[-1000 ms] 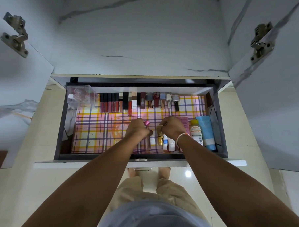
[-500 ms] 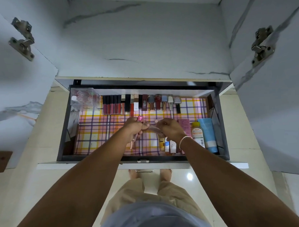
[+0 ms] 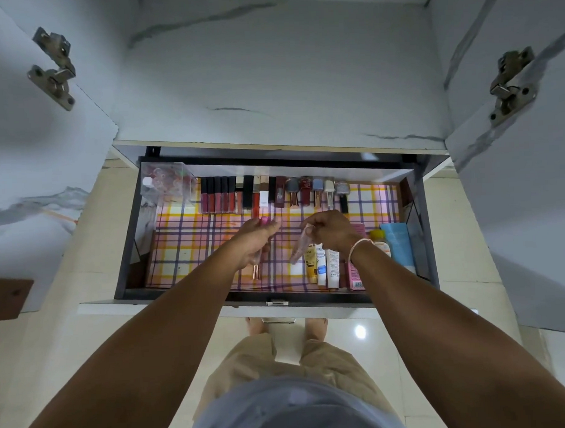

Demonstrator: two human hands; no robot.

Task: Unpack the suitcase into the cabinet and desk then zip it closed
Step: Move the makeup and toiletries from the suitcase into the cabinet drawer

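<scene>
Plainly, the risk lay in the two slim things held over the open drawer [image 3: 127,240]. The left hand [image 3: 255,244] was curled round a tube [image 3: 257,270] with a pink cap at its fingertips and a rose-gold end poking out below the palm; the right hand [image 3: 332,231] pinched a clear pouch [image 3: 300,247] by its top so that it hung down loosely. A pinch that light could let the pouch slip, and it would probably land on the upright tubes [image 3: 322,265] just below and beside that hand, tipping them like skittles. The tube, if swung wide, could knock the row of lipsticks [image 3: 241,193] and polish bottles [image 3: 315,188] lined along the drawer's far wall, just beyond both hands; these stood close together, so one nudge might topple several. To the right of the right wrist, a yellow-capped bottle [image 3: 381,242] and a blue tube [image 3: 399,241] crowded the drawer's right wall, leaving little room there. The open room lay to the left of the left hand, where the checked liner [image 3: 192,247] was bare up to a clear box [image 3: 168,183] in the far-left corner. The drawer's near rim ran beneath both forearms, and a dropped elbow could catch it. Cabinet doors [image 3: 533,203] hung open on either side, well outside the arms. The suitcase was not in view, so its zipping was judged still to come.
</scene>
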